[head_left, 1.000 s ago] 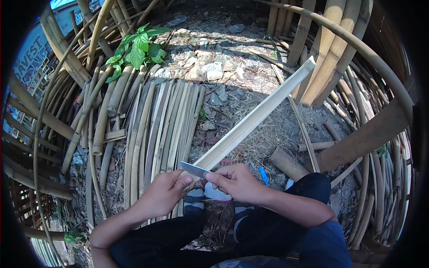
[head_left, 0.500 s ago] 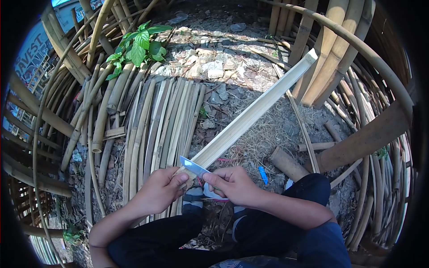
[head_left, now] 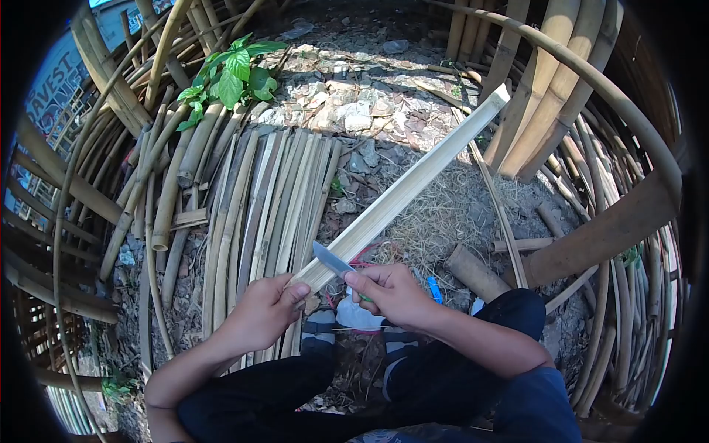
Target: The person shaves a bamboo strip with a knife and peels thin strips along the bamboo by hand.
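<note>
Bamboo strip point(head_left: 410, 182) in L hand's point(head_left: 267, 312) grip, R point(head_left: 389, 294) grips knife point(head_left: 331, 259), rubble gnd point(head_left: 362, 162) outdoors.

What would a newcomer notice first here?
The long pale split-bamboo strip slanting up from the left hand, a grey-bladed knife across its lower end in the right hand. Then the bright green leafy plant, upper left, beside sunlit rubble.

Left hand point(head_left: 258, 316), right hand point(head_left: 397, 295) close together; fingers point(head_left: 378, 272) curled, forearms point(head_left: 484, 341) converging.

Slats point(head_left: 258, 199) left of strip point(head_left: 408, 186); plant point(head_left: 233, 77) behind slats; bamboo section point(head_left: 476, 272) on ground point(head_left: 351, 111), right.
</note>
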`<state>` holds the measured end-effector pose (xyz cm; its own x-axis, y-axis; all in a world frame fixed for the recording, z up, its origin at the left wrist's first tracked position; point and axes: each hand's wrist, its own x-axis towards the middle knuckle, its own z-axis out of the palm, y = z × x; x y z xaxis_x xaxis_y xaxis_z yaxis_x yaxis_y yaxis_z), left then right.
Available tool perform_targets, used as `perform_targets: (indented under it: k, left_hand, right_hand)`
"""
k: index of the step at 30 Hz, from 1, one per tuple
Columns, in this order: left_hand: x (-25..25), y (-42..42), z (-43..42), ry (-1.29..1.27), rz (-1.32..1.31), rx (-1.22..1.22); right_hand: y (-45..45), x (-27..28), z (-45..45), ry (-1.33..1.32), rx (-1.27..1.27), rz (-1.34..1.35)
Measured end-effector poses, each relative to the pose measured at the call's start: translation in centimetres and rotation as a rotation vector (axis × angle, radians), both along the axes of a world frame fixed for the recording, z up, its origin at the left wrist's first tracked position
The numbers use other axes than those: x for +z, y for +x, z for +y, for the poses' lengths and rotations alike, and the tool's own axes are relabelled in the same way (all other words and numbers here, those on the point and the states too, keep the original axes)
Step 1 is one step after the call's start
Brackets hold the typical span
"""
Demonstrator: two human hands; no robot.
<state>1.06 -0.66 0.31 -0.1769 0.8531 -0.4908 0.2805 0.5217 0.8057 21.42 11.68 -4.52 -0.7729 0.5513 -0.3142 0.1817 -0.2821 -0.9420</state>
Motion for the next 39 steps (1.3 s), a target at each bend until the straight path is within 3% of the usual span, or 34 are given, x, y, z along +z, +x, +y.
perform_targets:
  k: [4,16,21,26,32,39]
  left_hand:
    - [0.8,0.5,0.3,0.042,0.039,-0.108]
    - [1.1,0.8,0.2,0.058,0.033,-0.078]
    - [0.7,0.4,0.1,0.015,0.022,-0.022]
    - [0.4,0.1,0.1,-0.009,0.022,-0.04]
    - [0.2,0.6,0.1,-0.02,-0.042,0.005]
    - [0.6,0.6,-0.1,-0.007,0.003,-0.06]
  right_hand:
    - [-0.6,0.2,-1.5,-0.047,0.076,0.061]
    - [0.1,1.9,-0.7,0.057,0.071,-0.115]
    - [0.4,1.8,0.3,0.067,-0.11,0.008]
    - [1.3,1.0,2.2,0.024,-0.171,-0.04]
    - [0.4,0.6,-0.2,-0.122,-0.056,0.054]
    - [0.7,1.4,0.1,0.061,0.038,-0.015]
